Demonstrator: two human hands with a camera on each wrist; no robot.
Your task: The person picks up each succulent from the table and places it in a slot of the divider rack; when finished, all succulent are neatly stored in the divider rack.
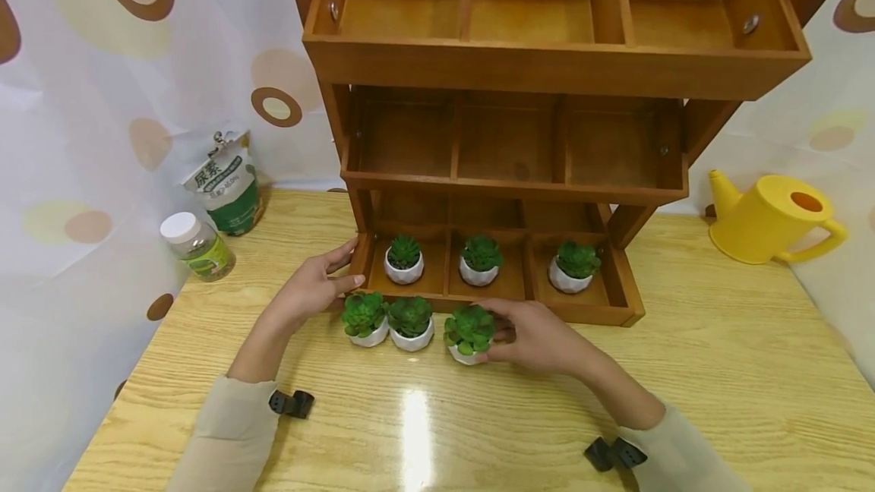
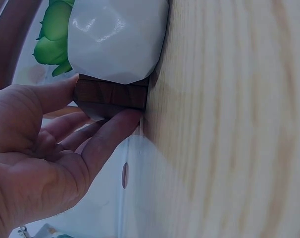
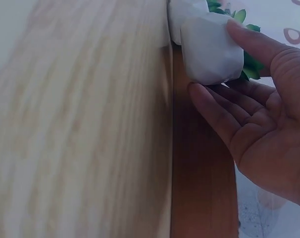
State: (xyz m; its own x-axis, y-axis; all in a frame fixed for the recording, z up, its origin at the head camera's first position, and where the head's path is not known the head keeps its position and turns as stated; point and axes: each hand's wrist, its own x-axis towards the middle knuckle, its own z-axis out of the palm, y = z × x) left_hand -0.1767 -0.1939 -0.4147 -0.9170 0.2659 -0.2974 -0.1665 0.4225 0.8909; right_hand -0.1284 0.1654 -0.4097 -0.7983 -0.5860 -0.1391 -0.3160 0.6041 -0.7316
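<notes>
My right hand grips a potted succulent in a white faceted pot, thumb and fingers on either side. In the right wrist view the gripped pot overlaps another white one behind it. My left hand holds the lower left front corner of a three-tier wooden shelf, and the left wrist view shows thumb and fingers around that corner. Two more succulents stand side by side before the shelf. In the bottom tier's compartments sit three others, one in each.
A yellow watering can stands right of the shelf. On the left are a white-capped jar and a green-and-white bag. The shelf's middle and top tiers rise over the bottom one. Patterned sheeting covers the walls.
</notes>
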